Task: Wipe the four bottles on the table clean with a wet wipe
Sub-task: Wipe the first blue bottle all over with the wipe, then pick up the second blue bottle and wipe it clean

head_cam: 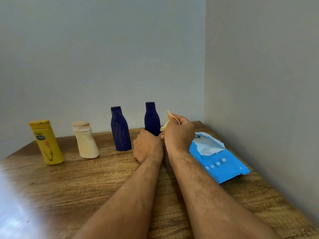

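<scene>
- Head view: four bottles stand in a row along the back of the wooden tabletop [103, 178]: a yellow bottle [46, 144] at far left, a cream bottle [85, 140], a dark blue bottle [120, 130], and a second dark blue bottle [152, 118] at the right.
- The left hand [148, 146] wraps the base of the right blue bottle; its fingers are hidden behind the bottle, so the grip is judged, not seen.
- The right hand [179, 131] pinches a crumpled, yellowish wet wipe [170, 118] in curled fingers, just beside that bottle's shoulder.
- A blue wipe pack [221, 164] lies open to the right, a sheet sticking out.
- The bottles look like light, smooth plastic, likely slippery once damp and easy to tip; holding low at the base seems wise. The wipe is soft and limp.
</scene>
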